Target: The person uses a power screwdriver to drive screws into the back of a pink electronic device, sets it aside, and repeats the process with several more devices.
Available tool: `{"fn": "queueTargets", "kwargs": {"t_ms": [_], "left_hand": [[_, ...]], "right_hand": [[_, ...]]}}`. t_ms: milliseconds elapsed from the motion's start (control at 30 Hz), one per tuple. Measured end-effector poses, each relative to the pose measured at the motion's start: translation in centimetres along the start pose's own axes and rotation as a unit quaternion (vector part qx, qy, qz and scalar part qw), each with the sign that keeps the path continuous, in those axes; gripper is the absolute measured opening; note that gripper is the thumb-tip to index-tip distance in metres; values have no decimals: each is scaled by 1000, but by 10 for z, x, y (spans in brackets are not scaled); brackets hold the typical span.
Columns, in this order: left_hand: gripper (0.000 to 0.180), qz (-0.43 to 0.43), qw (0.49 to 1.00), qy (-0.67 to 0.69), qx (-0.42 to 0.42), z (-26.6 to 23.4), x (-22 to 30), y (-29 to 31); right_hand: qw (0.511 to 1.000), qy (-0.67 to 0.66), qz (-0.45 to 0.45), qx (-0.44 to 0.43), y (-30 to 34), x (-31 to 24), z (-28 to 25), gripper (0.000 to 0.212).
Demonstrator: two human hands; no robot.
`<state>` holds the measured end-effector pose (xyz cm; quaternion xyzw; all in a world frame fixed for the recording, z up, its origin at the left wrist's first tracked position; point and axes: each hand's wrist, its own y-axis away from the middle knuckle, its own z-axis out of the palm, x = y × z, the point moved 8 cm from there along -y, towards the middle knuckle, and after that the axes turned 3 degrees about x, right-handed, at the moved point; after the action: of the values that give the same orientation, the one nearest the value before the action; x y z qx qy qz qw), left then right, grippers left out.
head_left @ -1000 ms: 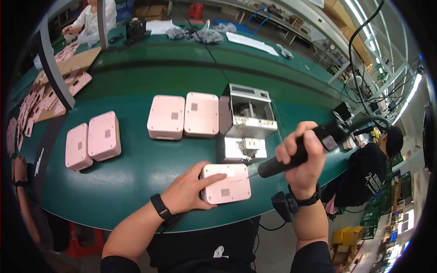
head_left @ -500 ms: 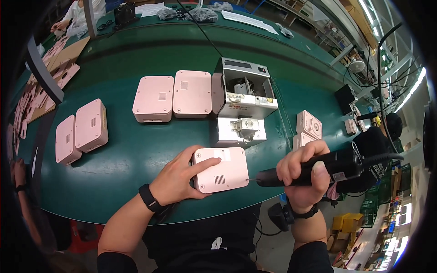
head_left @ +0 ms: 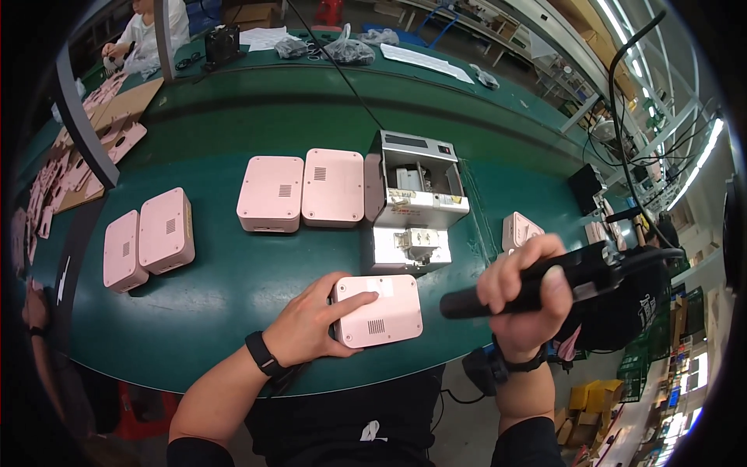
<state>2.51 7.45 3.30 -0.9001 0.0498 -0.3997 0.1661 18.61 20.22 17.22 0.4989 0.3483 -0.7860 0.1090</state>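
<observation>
Several left fingers [head_left: 356,303] hold a pink box [head_left: 395,315], right fingers [head_left: 495,286] a black screwdriver [head_left: 464,304].

Single fisheye view from the head, looking down and forward over the green bench [head_left: 218,311] from its near side, left hand [head_left: 303,323] and right hand [head_left: 524,327] close, straight edges bowed
</observation>
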Motion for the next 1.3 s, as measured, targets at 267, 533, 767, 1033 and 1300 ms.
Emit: {"fn": "queueTargets", "kwargs": {"t_ms": [267,533,767,1033,1300], "left_hand": [[80,-6,1000,-1,0,-1,2,0],[82,3,1000,10,-8,0,-1,0],[80,1,1000,9,5,0,-6,1],[82,-6,1000,14,18,0,-3,1],[83,-15,1000,10,12,2,-9,1]], "right_hand": [[995,54,-41,74,-57,11,2,26],[998,-10,38,44,-17,9,8,32],[1000,20,20,-14,24,-14,42,44],[997,50,63,2,39,4,46,49],[996,34,83,0,40,13,42,49]]}}
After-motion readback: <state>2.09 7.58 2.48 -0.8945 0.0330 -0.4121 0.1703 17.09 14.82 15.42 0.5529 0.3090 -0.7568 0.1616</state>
